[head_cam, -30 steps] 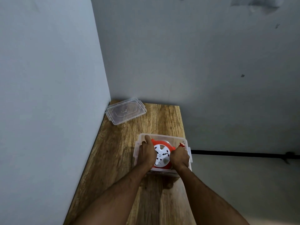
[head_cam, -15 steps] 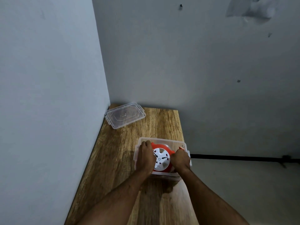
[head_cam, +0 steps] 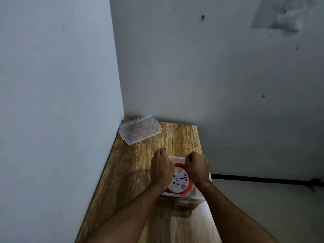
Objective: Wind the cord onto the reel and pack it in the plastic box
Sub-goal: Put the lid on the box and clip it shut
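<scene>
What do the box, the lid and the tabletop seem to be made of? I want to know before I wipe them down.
Box: clear, slightly frosted plastic, since the orange reel shows through its wall.
Lid: the same clear plastic, glossy, with wood grain visible through it.
Tabletop: wood or a wood-look laminate, brown with streaky grain and a dull sheen; the picture cannot tell which.

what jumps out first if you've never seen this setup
The orange and white cord reel lies flat inside the clear plastic box at the wooden table's right edge. The left hand and right hand hover over it, fingers curled. The box's clear lid lies apart in the far left corner.
</scene>
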{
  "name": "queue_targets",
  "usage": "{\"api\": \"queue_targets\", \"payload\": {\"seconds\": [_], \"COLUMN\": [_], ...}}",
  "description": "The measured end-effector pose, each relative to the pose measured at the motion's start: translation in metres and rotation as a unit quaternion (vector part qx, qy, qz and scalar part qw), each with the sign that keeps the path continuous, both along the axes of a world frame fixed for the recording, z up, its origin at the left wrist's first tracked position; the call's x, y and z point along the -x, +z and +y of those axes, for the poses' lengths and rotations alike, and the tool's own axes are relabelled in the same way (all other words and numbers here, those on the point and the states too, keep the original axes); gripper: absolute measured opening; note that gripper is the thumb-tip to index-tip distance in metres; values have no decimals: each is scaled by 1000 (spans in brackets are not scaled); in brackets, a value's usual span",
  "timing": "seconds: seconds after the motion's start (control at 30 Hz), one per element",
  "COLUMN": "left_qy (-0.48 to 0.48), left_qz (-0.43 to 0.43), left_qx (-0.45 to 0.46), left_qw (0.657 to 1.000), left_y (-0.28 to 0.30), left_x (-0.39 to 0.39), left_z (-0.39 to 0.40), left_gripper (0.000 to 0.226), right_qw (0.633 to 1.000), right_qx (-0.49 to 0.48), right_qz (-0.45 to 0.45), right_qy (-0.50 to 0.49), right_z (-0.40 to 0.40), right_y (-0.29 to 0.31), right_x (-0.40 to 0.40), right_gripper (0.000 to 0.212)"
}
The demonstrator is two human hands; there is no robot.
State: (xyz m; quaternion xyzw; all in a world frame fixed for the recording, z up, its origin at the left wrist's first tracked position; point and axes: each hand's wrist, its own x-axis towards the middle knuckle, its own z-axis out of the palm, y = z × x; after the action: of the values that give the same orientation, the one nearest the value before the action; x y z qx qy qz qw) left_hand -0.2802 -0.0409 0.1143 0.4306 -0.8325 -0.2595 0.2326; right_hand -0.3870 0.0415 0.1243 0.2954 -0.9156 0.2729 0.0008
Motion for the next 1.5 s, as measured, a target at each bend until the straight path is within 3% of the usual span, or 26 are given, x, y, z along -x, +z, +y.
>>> {"api": "queue_targets", "payload": {"seconds": [0.17,0.33,0.5,0.67,0.87,0.97,1.23,1.5], "left_qy": [67,137,178,235,278,295,310,309], "left_qz": [39,23,8,2,-3,1,-71,-39], "left_qx": [11,-27,-78,-131,-198,-227,-182,-183], "left_qw": [997,990,981,963,940,928,930,932], "left_y": [18,18,13,-7,-48,-62,-82,-77], "left_x": [-2,-16,-24,-12,13,25,43,47], "left_z": [-50,-113,-160,-214,-266,-277,-279,-283], "left_gripper": [64,67,82,73,78,80,84,91], "right_qw": [995,992,989,988,989,987,985,984], "right_qx": [36,15,-3,-6,-27,-44,-83,-49], "right_qz": [10,10,-7,7,-25,-58,-73,-101], "right_qy": [94,125,148,154,141,141,130,135], "right_z": [-38,-86,-135,-197,-266,-291,-321,-324], "right_y": [7,14,8,-1,-35,-60,-105,-100], "right_x": [9,27,52,79,109,122,129,116], "right_gripper": [10,33,42,40,36,40,38,40]}}
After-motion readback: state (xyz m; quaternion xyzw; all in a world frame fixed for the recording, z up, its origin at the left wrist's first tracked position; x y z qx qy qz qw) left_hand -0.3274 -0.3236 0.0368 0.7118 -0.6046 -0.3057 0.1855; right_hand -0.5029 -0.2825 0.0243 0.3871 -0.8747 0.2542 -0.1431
